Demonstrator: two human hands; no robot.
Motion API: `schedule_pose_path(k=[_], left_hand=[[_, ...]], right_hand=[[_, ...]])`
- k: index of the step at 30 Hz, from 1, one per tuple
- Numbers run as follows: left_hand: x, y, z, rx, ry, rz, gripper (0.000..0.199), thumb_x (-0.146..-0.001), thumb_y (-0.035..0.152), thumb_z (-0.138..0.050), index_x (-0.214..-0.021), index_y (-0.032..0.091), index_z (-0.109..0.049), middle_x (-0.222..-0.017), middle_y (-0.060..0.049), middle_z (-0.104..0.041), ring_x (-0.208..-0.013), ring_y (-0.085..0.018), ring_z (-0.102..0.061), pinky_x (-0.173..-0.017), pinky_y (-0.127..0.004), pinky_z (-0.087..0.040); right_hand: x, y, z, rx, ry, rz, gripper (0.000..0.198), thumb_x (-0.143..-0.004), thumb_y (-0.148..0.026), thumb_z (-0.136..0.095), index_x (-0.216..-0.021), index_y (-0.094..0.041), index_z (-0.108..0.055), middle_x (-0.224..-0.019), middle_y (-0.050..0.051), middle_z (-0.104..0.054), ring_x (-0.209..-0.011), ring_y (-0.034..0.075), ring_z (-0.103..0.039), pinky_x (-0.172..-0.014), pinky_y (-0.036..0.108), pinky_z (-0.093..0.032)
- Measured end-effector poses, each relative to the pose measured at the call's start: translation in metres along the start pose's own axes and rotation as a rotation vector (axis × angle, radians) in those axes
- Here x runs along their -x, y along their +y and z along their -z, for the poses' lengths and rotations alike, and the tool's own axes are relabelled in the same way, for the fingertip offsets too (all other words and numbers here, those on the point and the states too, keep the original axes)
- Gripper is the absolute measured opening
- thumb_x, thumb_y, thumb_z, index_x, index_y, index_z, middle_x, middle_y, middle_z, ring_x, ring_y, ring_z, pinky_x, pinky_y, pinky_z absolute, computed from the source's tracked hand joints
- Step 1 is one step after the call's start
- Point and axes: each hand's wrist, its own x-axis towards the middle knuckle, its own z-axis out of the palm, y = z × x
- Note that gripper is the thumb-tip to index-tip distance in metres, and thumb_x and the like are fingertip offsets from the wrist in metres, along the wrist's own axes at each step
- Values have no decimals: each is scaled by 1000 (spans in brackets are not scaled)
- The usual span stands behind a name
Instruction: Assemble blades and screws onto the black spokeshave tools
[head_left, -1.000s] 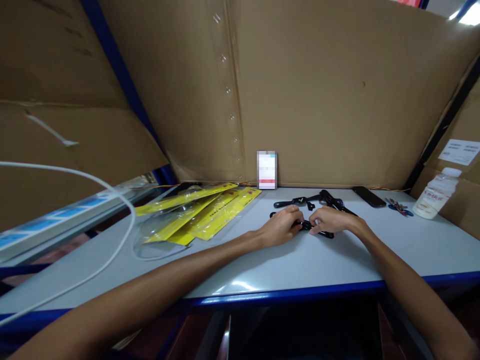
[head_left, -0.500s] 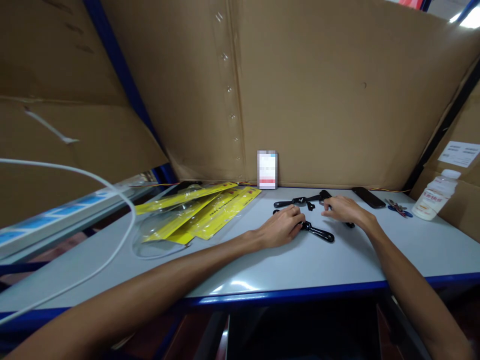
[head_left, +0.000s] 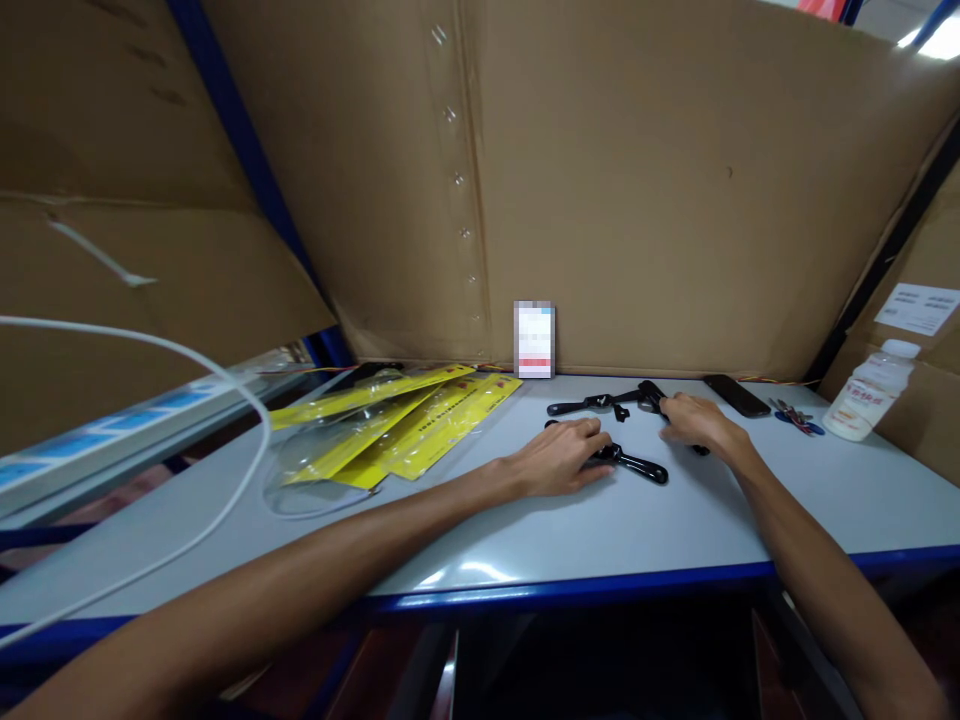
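Two black two-handled spokeshaves lie at the middle right of the table, with a third partly covered. My left hand point(head_left: 562, 455) rests over the front spokeshave point(head_left: 641, 467), hiding its left part. Its thumb and fingers are apart on either side of the tool's middle. My right hand point(head_left: 697, 420) has its fingers curled on the right spokeshave point(head_left: 649, 392), whose near end shows below the palm. Behind them lies the rear spokeshave point(head_left: 574, 407), touched by neither hand. Beside it sits a small black piece point(head_left: 622, 413).
Yellow-backed clear packs point(head_left: 420, 430) overlap at the left. A lit phone point(head_left: 535, 340) leans on the cardboard wall point(head_left: 637, 200). To the right are a dark phone point(head_left: 737, 395), keys point(head_left: 796, 416) and a white bottle point(head_left: 870, 392). A white cable point(head_left: 255, 400) loops at left.
My right hand has shifted slightly right, onto the right spokeshave. My left hand has loosened a little, its thumb spreading away from the fingers. The front spokeshave stays in place.
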Motion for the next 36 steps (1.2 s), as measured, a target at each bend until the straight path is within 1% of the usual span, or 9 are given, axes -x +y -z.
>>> schedule_pose_path(k=[4,9,14,18,22,25,27,31,36], left_hand=[[1,0,2,-6,-53,-11,31,-100,38,-55,-122,17,-61,-106,-9,-63,-94,-24,-64,-80,-37,-53],[1,-1,-1,-10,-44,-13,26,-100,28,-52,-122,17,-61,-105,-9,-64,-93,-24,-65,-78,-36,-52],[1,-2,-2,-33,-39,-13,23,-100,25,-50,-119,18,-61,-103,-8,-64,-90,-22,-65,-75,-34,-51],[0,-1,-1,-45,-43,-5,24,-100,25,-49,-121,19,-60,-104,-8,-64,-90,-22,-65,-75,-33,-51],[0,0,0,-55,-54,2,27,-101,24,-48,-125,18,-60,-106,-9,-64,-91,-23,-65,-74,-33,-51],[0,0,0,-53,-43,-1,28,-101,24,-47,-126,18,-61,-105,-9,-64,-89,-22,-65,-73,-33,-51],[0,-1,-1,-46,-34,-6,29,-102,23,-46,-126,18,-62,-103,-9,-63,-88,-22,-64,-72,-33,-51],[0,-7,-5,-26,-2,-25,34,-101,22,-46,-130,18,-63,-102,-9,-63,-92,-23,-64,-77,-35,-53],[-1,-14,-7,-4,59,-62,33,-102,28,-48,-129,20,-66,-100,-10,-62,-95,-24,-62,-83,-37,-53]], right_hand=[[-2,2,-2,-22,-12,-14,41,-83,-9,-55,-122,-11,-68,-125,23,-68,-108,33,-68,-76,34,-48],[-6,9,-7,-59,-3,-45,49,-79,-9,-58,-129,-12,-62,-122,23,-70,-110,33,-67,-77,33,-48],[-13,17,-10,-84,-4,-36,44,-74,-11,-63,-118,-15,-66,-118,20,-71,-106,32,-68,-71,31,-48],[-20,24,-13,-141,-29,-20,37,-73,-17,-67,-110,-14,-66,-106,18,-72,-85,28,-70,-59,29,-46],[-27,31,-17,-362,-54,-44,41,-69,-22,-70,-109,-16,-61,-85,8,-69,-62,18,-62,-47,25,-39],[-32,35,-20,-508,-44,-76,37,-67,-18,-69,-103,-19,-60,-64,-2,-57,-54,15,-53,-45,23,-34],[-35,38,-21,-593,-36,-90,35,-65,-15,-68,-99,-20,-58,-57,-5,-50,-53,14,-50,-45,23,-32],[-36,49,-18,-818,29,-100,37,-64,-16,-69,-98,-21,-54,-62,-6,-49,-58,14,-51,-48,23,-34],[-29,69,-6,-1114,76,-111,43,-69,-21,-70,-106,-22,-48,-70,-2,-59,-62,15,-55,-51,23,-35]])
